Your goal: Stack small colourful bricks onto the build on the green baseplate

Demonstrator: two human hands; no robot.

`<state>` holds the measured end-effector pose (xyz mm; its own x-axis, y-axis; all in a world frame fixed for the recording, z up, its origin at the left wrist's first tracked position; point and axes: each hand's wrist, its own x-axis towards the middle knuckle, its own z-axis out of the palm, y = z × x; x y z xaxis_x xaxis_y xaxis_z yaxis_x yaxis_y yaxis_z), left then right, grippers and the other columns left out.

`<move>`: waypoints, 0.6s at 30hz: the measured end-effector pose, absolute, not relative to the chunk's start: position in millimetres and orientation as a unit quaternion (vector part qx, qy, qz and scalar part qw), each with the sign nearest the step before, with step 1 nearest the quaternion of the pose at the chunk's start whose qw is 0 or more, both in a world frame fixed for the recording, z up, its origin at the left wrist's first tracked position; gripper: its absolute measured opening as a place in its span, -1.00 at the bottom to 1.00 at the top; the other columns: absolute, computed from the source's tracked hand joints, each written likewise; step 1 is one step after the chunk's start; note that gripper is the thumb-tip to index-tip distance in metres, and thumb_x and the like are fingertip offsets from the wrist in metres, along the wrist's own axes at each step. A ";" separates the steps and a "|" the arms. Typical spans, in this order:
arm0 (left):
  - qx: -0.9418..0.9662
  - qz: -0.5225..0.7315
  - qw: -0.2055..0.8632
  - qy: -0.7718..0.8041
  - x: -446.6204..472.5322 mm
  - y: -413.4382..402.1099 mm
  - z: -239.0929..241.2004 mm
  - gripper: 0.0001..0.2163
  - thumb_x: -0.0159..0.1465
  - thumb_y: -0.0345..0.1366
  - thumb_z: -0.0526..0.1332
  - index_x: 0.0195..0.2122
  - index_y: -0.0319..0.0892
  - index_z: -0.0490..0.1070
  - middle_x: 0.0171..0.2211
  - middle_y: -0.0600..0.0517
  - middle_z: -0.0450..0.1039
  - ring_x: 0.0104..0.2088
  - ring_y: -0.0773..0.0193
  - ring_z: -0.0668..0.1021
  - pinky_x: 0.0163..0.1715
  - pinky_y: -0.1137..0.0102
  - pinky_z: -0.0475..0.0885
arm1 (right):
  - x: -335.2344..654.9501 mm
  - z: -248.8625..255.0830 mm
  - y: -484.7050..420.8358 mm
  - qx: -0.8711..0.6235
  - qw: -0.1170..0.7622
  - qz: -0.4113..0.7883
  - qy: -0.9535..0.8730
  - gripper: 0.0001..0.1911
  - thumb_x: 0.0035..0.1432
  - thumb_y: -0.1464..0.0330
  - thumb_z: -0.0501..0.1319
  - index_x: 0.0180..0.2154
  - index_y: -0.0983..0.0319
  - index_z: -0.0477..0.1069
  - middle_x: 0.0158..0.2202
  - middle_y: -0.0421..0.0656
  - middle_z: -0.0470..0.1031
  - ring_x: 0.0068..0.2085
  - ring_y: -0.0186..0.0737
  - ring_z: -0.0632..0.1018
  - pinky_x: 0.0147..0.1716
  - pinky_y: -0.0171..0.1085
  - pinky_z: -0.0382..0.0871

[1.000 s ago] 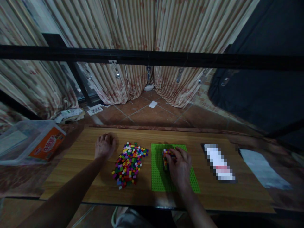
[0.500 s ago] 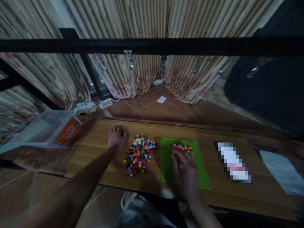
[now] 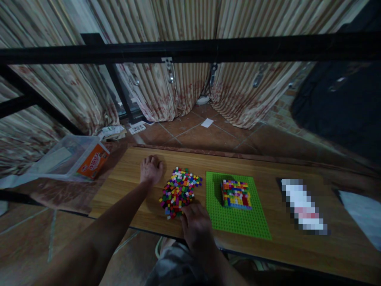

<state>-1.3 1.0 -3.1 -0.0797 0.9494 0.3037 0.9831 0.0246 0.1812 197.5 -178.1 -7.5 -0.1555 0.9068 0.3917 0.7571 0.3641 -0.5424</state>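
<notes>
My right hand (image 3: 197, 224) is at the near right edge of a loose pile of small coloured toy bricks (image 3: 178, 186). Its fingers are drawn together, their tips touching the bricks; what they pinch, if anything, is hidden. My left hand (image 3: 151, 170) rests on the table left of the pile, fingers loosely bent, thumb apart, holding nothing. Right of the pile lies a green studded baseplate (image 3: 238, 226). A many-coloured block of joined bricks (image 3: 236, 194) stands on its upper middle, with neither hand touching it.
The wooden table (image 3: 119, 174) carries a pixelated flat item (image 3: 303, 206) at the right, with a white sheet (image 3: 360, 214) beyond. A clear plastic box (image 3: 71, 159) with an orange label stands at the left. A black metal bar (image 3: 190, 51) crosses before the curtains.
My right hand has moved left from the brick block to the near edge of the pile, uncovering the block. My left hand stays in place. The view has shifted slightly.
</notes>
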 end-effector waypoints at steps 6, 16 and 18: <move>-0.675 -0.171 0.047 -0.716 -0.8 0.7 -2.2 -0.62 0.29 -0.15 0.04 0.02 -0.25 0.39 0.01 -0.19 0.43 0.02 -0.05 0.40 0.05 0.13 0.28 | 207.2 -14.9 -175.9 -0.556 0.301 0.071 -0.771 -0.82 0.16 0.54 0.17 -0.22 0.25 0.48 -0.35 -0.09 0.49 -0.24 -0.08 0.45 -0.23 -0.16 0.32; -0.674 -0.175 0.045 -0.716 -1.4 1.0 -1.5 -0.61 0.28 -0.15 0.04 0.03 -0.25 0.39 0.04 -0.20 0.41 0.03 -0.07 0.40 0.06 0.12 0.28 | 223.8 -21.1 -173.3 -0.599 0.268 0.024 -0.754 -0.84 0.19 0.51 0.16 -0.31 0.20 0.49 -0.35 -0.10 0.50 -0.29 -0.13 0.43 -0.27 -0.18 0.22; -0.676 -0.174 0.042 -0.715 -1.3 0.8 -0.8 -0.61 0.28 -0.15 0.04 0.02 -0.26 0.40 0.04 -0.21 0.41 0.03 -0.07 0.40 0.06 0.12 0.28 | 223.6 -19.4 -172.2 -0.610 0.238 0.025 -0.756 -0.86 0.19 0.50 0.18 -0.33 0.19 0.49 -0.36 -0.10 0.50 -0.29 -0.12 0.42 -0.29 -0.18 0.21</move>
<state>-1.3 0.8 -0.8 -0.0831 0.9516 0.2959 0.9811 0.0261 0.1917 223.6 -172.2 -19.4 -0.1439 0.9334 0.3286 0.9094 0.2557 -0.3282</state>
